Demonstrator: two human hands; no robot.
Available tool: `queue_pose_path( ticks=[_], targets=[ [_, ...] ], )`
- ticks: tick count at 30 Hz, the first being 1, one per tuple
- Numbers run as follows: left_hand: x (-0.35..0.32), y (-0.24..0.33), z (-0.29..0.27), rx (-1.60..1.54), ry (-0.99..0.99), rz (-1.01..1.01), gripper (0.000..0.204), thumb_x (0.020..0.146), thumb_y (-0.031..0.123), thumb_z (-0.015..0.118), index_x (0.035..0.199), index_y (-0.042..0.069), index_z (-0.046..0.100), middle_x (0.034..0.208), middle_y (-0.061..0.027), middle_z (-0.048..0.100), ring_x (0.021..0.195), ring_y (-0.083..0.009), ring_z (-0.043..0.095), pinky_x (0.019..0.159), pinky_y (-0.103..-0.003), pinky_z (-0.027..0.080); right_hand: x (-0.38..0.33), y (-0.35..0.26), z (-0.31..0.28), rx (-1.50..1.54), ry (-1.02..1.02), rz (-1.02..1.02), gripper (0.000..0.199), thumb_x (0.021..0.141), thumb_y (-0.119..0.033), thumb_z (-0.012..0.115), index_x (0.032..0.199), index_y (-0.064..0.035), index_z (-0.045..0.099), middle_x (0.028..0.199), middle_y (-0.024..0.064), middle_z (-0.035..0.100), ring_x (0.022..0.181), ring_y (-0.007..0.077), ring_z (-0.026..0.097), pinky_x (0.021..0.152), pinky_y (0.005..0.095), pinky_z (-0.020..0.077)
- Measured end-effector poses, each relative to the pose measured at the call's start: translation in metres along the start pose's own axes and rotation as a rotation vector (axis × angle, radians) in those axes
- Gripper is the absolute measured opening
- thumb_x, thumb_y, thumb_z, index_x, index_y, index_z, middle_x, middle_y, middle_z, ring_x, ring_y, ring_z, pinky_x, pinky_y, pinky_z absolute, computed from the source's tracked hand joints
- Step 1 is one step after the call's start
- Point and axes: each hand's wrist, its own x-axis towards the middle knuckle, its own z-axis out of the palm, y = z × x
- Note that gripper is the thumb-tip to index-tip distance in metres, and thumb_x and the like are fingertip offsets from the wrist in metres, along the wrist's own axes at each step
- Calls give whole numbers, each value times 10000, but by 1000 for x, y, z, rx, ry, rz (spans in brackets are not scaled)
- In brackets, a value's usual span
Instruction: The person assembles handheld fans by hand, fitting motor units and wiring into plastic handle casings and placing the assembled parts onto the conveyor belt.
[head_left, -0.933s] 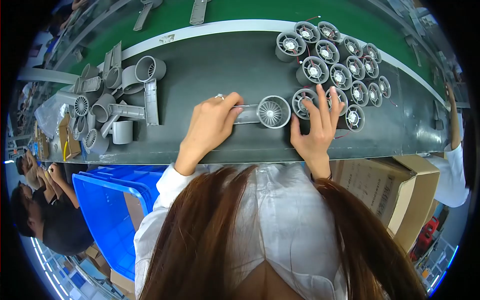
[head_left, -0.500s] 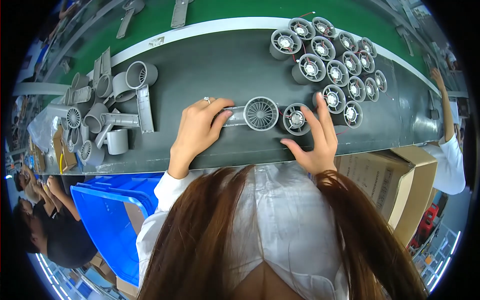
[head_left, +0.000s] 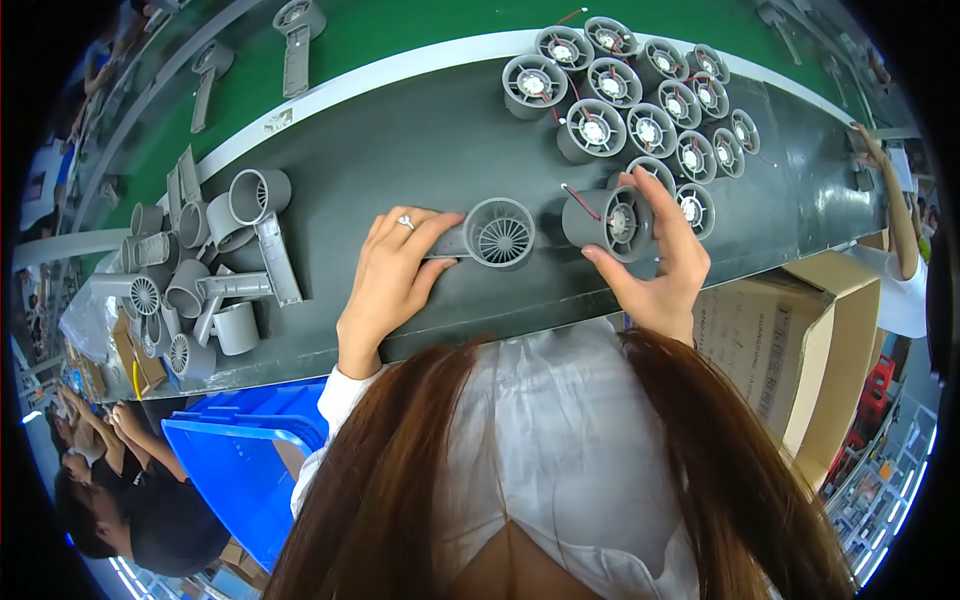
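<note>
Pinching the handle [head_left: 452, 243] between thumb and fingers, the left hand [head_left: 388, 275] has a grey housing [head_left: 499, 234] on the surface [head_left: 400, 150], right in the middle of the action! Its round mouth faces up, the spoked grille showing down inside, and a ring [head_left: 405, 222] glints on one finger. Over to the right hand [head_left: 668, 268], curved wide around a fan [head_left: 590, 222], thumb at the near rim, fingers at the far side. That fan is tilted, plenty of its side wall on show, a red wire [head_left: 583, 203] poking up and to the left; whether it is clear of the surface, I cannot tell. Housing and fan sit near each other, a gap between them.

Just beyond the right hand, what a crowd: a cluster of fans [head_left: 594, 130], standing close together, white hubs up. Out on the left, a jumbled pile of housings [head_left: 237, 328], handles pointing every which way. Past the white strip [head_left: 400, 68], two more housings lie on the green belt [head_left: 430, 22]. Below the near edge, a blue bin [head_left: 225, 490] on the left, an open carton [head_left: 850, 320] on the right!
</note>
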Motion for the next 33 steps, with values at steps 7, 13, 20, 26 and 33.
queue_pose_path(
  ticks=[7,13,20,26,33],
  targets=[
    [-4,-6,4,-335,60,-103,447,680,0,689,1104,5,545,1022,-142,579,942,-325,535,836,-372,423,-7,5,3,329,40,94,760,654,100,768,1326,95,415,1269,229,534,1186,266,530,1021,359,404],
    [-4,-3,11,-585,111,-154,441,669,13,693,1085,-3,548,988,-142,585,919,-317,532,825,-377,428,-2,9,-2,365,212,-23,693,606,0,825,1225,86,526,1178,231,605,1106,300,597,933,359,469],
    [7,8,9,-231,35,-113,430,660,7,713,1066,15,572,999,-129,587,939,-316,533,838,-389,408,6,7,-7,238,183,-170,631,574,53,788,1163,73,564,1174,230,595,1074,340,598,923,385,470],
    [8,13,11,-189,24,-33,462,618,-25,729,1056,44,599,992,-94,587,953,-288,528,833,-384,380,6,1,-13,128,183,-250,642,559,80,779,1159,93,552,1156,252,565,1070,345,581,919,405,464],
    [2,12,20,-183,109,-21,449,557,-53,721,984,63,642,970,-74,582,934,-279,525,815,-377,381,2,2,-7,62,156,-271,655,563,87,780,1171,110,538,1183,262,536,1080,340,565,938,414,453]
  ],
)
